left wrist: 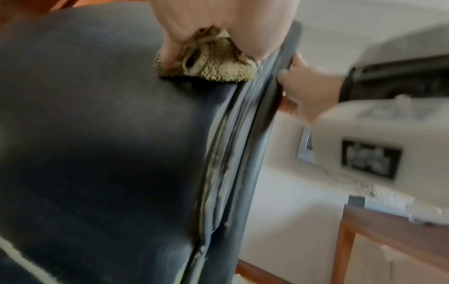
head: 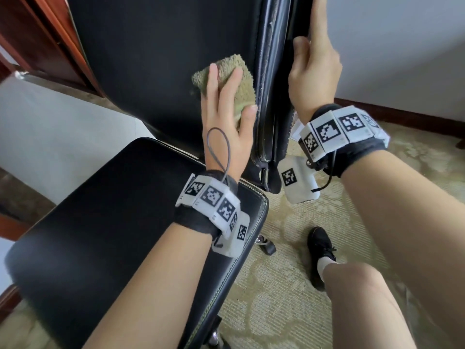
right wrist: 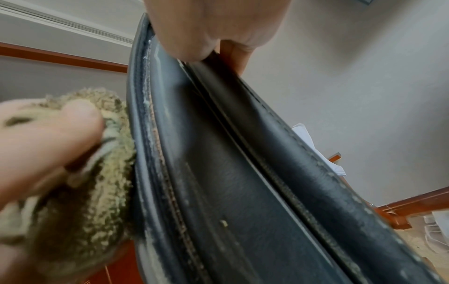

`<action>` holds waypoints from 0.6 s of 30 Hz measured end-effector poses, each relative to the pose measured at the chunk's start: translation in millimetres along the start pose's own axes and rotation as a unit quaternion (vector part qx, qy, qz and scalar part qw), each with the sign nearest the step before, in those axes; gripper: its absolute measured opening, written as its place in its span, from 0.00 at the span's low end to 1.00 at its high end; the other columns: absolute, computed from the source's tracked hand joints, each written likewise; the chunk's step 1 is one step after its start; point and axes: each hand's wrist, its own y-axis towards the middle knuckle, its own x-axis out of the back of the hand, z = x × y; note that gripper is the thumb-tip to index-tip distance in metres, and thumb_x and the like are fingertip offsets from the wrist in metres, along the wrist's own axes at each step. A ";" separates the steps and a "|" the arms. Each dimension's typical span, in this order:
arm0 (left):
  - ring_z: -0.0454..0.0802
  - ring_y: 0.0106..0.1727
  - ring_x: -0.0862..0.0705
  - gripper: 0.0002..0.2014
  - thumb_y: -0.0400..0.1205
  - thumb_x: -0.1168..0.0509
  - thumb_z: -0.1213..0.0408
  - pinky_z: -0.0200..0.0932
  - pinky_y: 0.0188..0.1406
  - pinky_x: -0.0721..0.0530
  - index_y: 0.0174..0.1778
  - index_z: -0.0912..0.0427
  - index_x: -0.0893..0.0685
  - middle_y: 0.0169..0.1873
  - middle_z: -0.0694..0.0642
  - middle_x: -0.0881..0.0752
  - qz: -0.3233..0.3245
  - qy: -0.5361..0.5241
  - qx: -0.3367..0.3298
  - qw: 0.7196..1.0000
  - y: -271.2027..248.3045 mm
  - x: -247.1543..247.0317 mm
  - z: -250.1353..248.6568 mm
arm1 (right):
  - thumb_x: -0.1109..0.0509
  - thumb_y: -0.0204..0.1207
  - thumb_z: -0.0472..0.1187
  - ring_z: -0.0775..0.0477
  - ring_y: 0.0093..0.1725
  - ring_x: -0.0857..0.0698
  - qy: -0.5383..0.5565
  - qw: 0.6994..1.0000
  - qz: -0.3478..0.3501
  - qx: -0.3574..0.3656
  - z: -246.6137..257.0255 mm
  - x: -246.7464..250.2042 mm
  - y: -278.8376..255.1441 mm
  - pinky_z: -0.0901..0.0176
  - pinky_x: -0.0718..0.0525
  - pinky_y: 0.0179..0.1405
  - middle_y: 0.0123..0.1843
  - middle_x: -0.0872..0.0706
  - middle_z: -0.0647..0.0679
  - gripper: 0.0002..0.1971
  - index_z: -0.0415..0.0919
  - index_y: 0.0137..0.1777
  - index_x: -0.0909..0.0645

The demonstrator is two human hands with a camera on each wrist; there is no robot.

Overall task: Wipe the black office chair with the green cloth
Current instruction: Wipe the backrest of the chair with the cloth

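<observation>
The left hand (head: 226,117) presses the bunched green cloth (head: 235,69) on the backrest of the black office chair (head: 151,59), its thumb hooked around the cloth. Just beside it, the right hand (head: 314,71) clasps the backrest edge (head: 274,71), which looks worn and flaky. The wiping seems to be in progress, and the seat (head: 88,222) under the left wrist probably remains to do.

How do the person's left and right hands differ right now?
The left hand holds the green terry cloth against the front of the black leather chair backrest; the right hand holds no cloth and grips its side edge. The left sits lower, the right higher. Both are on the backrest.
</observation>
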 end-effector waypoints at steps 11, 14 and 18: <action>0.56 0.77 0.34 0.24 0.81 0.38 0.60 0.59 0.69 0.24 0.75 0.60 0.27 0.78 0.68 0.36 -0.027 0.033 0.040 0.998 -36.8 -16.0 18.6 | 0.48 0.76 0.24 0.48 0.82 0.43 0.150 0.980 0.123 -0.042 -21.8 -3.0 -33.3 0.48 0.40 0.80 0.84 0.47 0.42 0.35 0.30 0.82 0.58; 0.55 0.74 0.31 0.23 0.82 0.38 0.60 0.56 0.64 0.19 0.74 0.59 0.26 0.77 0.70 0.34 -0.047 0.046 0.033 0.997 -44.9 -21.0 22.4 | 0.49 0.75 0.25 0.63 0.66 0.27 0.124 0.988 0.088 -0.031 -31.5 -9.0 -36.6 0.67 0.36 0.70 0.69 0.31 0.47 0.35 0.32 0.82 0.57; 0.63 0.74 0.27 0.22 0.82 0.37 0.64 0.56 0.62 0.17 0.73 0.54 0.31 0.76 0.72 0.34 -0.036 0.064 0.005 0.997 -66.8 -26.8 36.5 | 0.49 0.77 0.31 0.67 0.37 0.37 0.098 0.992 0.060 -0.046 -35.0 -14.8 -39.1 0.61 0.28 0.54 0.57 0.20 0.51 0.33 0.35 0.83 0.54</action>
